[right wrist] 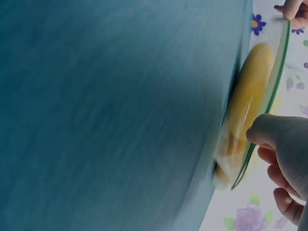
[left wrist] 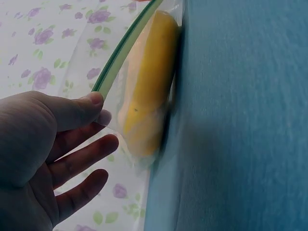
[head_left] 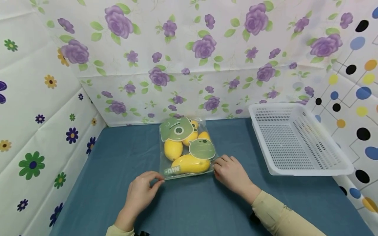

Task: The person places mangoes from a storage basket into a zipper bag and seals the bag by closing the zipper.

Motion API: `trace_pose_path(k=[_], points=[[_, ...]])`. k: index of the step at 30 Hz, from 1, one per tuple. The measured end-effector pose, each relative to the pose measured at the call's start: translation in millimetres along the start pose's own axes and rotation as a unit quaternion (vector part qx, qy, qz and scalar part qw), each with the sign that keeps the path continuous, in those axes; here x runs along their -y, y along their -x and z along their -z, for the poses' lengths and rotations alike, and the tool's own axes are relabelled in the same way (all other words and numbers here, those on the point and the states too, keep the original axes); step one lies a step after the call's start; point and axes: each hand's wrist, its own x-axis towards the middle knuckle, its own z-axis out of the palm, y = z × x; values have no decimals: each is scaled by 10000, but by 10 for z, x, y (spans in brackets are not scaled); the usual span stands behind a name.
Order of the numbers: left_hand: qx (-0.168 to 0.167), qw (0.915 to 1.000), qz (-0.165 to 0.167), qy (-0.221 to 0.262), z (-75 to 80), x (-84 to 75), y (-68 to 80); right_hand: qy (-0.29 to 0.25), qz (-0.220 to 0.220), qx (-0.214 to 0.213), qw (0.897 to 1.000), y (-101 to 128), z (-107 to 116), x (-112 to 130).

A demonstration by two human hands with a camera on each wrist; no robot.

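Note:
A clear zip bag [head_left: 177, 129] with green cartoon prints lies on the blue tabletop, holding several yellow fruits. One is a long yellow fruit [head_left: 190, 164] near the bag's front edge; a rounder yellow fruit [head_left: 173, 150] sits behind it. My left hand [head_left: 138, 193] pinches the front left corner of the bag between thumb and index finger, the other fingers spread. At the front right, my right hand [head_left: 231, 173] pinches the same edge. In the left wrist view the green zip strip [left wrist: 124, 45] runs away from the thumb. The right wrist view shows the strip pinched by the right thumb, its index finger partly hidden.
A white plastic basket [head_left: 307, 168] with slotted walls stands on the right side of the blue tabletop [head_left: 124, 147]. Flowered sheeting [head_left: 183, 49] rises behind the table, and patterned sheets line both sides.

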Motion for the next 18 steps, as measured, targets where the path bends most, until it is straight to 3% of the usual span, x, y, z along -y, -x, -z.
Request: trace_pose_path(k=[11,15,18], points=[[-269,9993,250,-44,25,135,18,-24,-319,83,9995,98,-17,-149],[92,9989,421,193,41,172,11,-321,-630,509,9962,118,31,-149],[458,9969,437,476,122,239,-8,-1021,-1356,967,9807,119,108,-183]])
